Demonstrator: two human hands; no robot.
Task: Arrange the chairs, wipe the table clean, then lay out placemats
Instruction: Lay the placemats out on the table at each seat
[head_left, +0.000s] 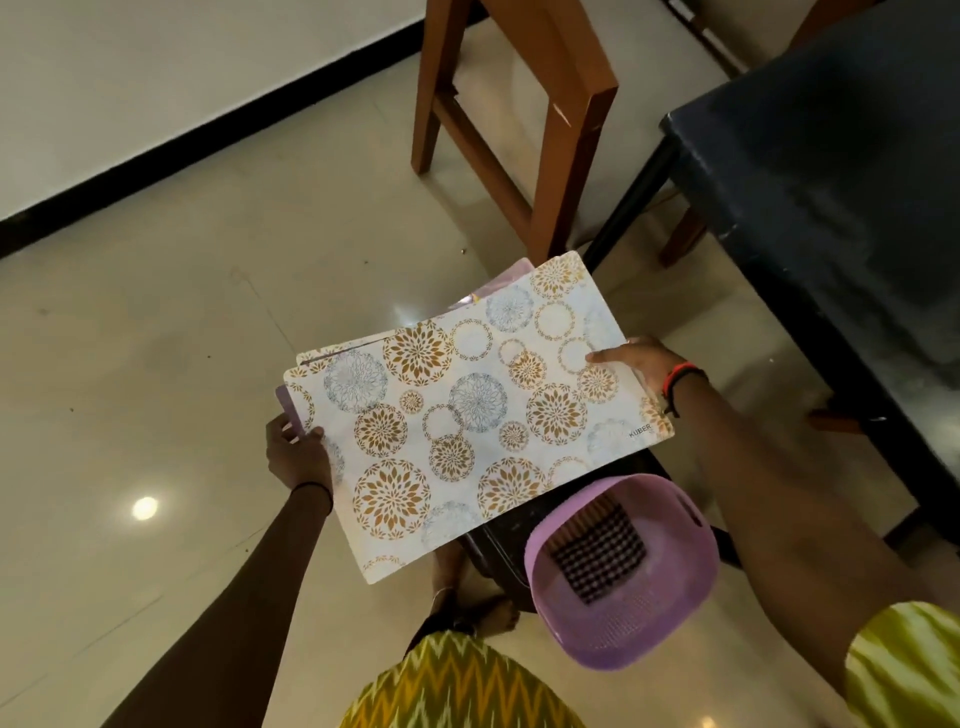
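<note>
Both hands, left and right, had fingers pinching the placemats by the edges; loose stack could've fanned out and slipped.

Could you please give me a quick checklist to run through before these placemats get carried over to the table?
1. Left hand grips the placemats at their left edge: ok.
2. Right hand holds the far right edge: ok.
3. Stack squared up: not ok, lower mats poke out at the back.
4. Table top free of things in the part shown: ok.
5. Table wiped clean: cannot tell.
6. Purple basket with the checked cloth out of the way: ok.
</note>
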